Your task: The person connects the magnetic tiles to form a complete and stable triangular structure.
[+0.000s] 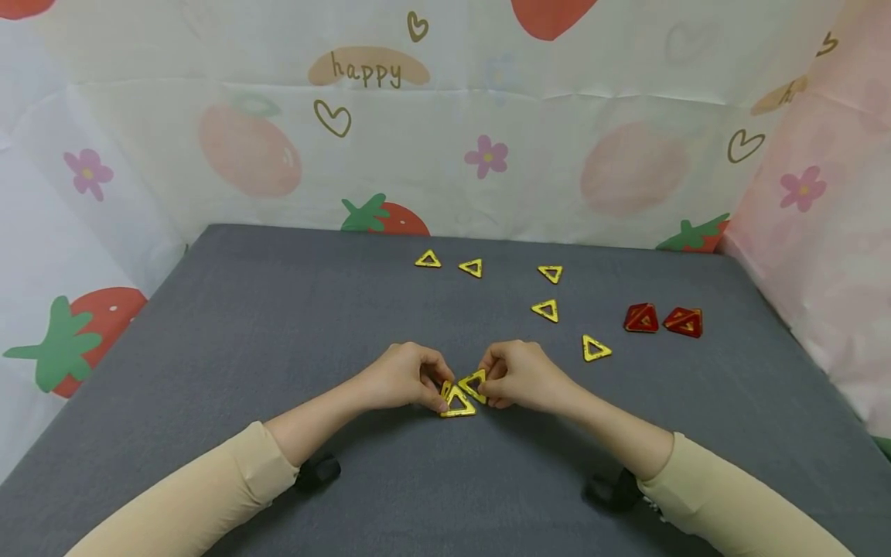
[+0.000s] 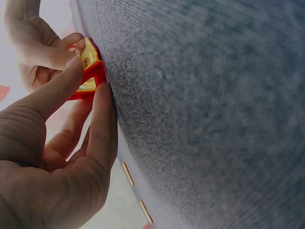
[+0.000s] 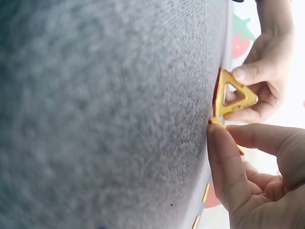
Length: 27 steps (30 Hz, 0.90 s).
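In the head view, the left hand (image 1: 404, 379) has its fingers bent and nearly closed on the left yellow triangle (image 1: 459, 413), which stands tilted on the desk (image 1: 278, 325) at the fingertips. A second yellow piece (image 1: 446, 388) shows right behind it, partly hidden by those fingers. The right hand (image 1: 524, 377) pinches the right yellow triangle (image 1: 470, 376) by one side, just beside the left fingers' triangle; whether the two touch, I cannot tell. Five loose yellow triangles (image 1: 545, 310) lie beyond the fingers, the nearest to the right of the right hand. Farther right of the right fingers sit two red pieces (image 1: 640, 319).

In the left wrist view, the left thumb and a finger hold a red-edged piece (image 2: 99, 71) between their tips, with the right hand's fingers close behind.

In the right wrist view, the right thumb and forefinger are pressed together on their triangle, mostly hidden; just past their tips, the left thumb rests against an upright yellow triangle (image 3: 248, 98).
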Motion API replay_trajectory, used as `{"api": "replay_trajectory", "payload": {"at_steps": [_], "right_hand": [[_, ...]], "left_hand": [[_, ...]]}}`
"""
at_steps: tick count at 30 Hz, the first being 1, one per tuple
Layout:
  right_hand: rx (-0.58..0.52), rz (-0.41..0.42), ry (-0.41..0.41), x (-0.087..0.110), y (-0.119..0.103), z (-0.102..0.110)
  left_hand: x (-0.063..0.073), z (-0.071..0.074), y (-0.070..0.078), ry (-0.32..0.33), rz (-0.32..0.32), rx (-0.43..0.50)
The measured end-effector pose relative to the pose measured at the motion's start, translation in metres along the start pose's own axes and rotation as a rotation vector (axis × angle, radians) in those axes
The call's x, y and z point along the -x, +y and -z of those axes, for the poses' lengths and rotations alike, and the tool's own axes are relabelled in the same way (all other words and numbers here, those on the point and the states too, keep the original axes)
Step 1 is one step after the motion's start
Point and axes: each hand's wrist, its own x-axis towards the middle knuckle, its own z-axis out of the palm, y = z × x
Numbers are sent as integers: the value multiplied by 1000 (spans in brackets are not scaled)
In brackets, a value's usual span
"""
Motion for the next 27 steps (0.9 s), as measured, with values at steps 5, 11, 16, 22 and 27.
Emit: {"api": "replay_trajectory", "payload": {"at_steps": [5,11,16,22,27], "right_hand": [[-4,-2,-5,0,-2,-2],[7,14,-19,-1,-1,-3],[52,57,-37,-1,-2,-3],[100,107,-26,-1,-2,-4],[116,147,-20,0,-2,-4]], "left_hand": [[0,0,0,5,-11,-14],[1,0,3,16,-31,-43],[2,0,4,26,-53,-71],[2,-1,7,24,-48,-63],[1,-2,8,28,-58,-72]]}}
